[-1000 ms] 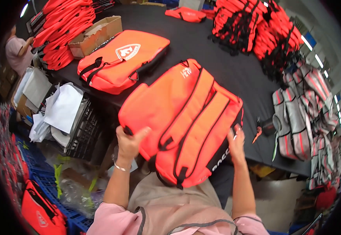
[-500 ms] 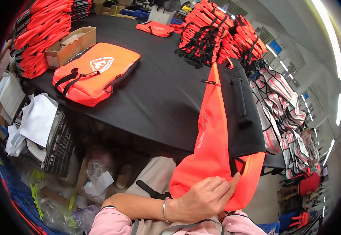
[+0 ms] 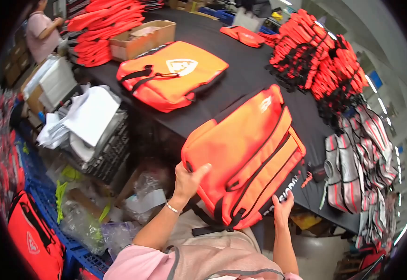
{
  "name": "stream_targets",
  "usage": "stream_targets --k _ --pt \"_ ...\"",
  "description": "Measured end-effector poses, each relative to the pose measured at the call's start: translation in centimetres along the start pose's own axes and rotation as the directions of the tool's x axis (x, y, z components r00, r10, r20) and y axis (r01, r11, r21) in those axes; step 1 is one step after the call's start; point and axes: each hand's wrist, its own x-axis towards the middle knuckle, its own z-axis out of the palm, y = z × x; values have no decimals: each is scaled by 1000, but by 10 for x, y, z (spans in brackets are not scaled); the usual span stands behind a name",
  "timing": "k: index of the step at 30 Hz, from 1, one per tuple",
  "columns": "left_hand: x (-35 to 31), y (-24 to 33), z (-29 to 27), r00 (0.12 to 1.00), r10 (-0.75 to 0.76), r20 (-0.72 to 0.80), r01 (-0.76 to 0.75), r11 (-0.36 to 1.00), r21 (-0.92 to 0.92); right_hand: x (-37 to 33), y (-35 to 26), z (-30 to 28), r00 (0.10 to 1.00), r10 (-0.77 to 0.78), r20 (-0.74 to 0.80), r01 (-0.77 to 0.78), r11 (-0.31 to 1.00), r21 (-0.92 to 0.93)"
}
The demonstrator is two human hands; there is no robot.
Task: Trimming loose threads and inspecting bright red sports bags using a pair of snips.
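An orange-red backpack (image 3: pixel 233 149) with black trim tilts over the near edge of the black table (image 3: pixel 240 70). Its orange shoulder straps (image 3: pixel 264 172) face up, and black webbing dangles from its lower end. On the backpack's left lower side, my left hand (image 3: pixel 188 182) is closed, thumb on top and fingers hidden beneath. My right hand (image 3: pixel 283 210) holds the black lower right side, where pale lettering shows; some of its fingers are hidden. A second orange backpack (image 3: pixel 170 77) with a white emblem lies flat farther left.
Stacked orange pieces (image 3: pixel 96 32) and a cardboard box (image 3: pixel 142 39) stand at the far left. Orange straps with black webbing (image 3: pixel 315 56) heap at the far right, above grey straps (image 3: pixel 353 172). Papers cover a black crate (image 3: pixel 105 154). Another person (image 3: pixel 42 32) stands at upper left.
The backpack has turned from its side to show its strap side and tilted over. My left hand has moved left to its edge; my right hand has come into sight. The view has shifted left.
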Motion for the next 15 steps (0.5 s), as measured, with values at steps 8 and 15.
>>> stream_targets --k 8,15 --pt "22 -28 -14 995 -82 -53 67 970 -233 11 -30 -15 913 321 253 -406 773 487" --pt "137 98 9 965 244 90 -211 936 -282 135 -133 -55 982 -187 30 184 979 89"
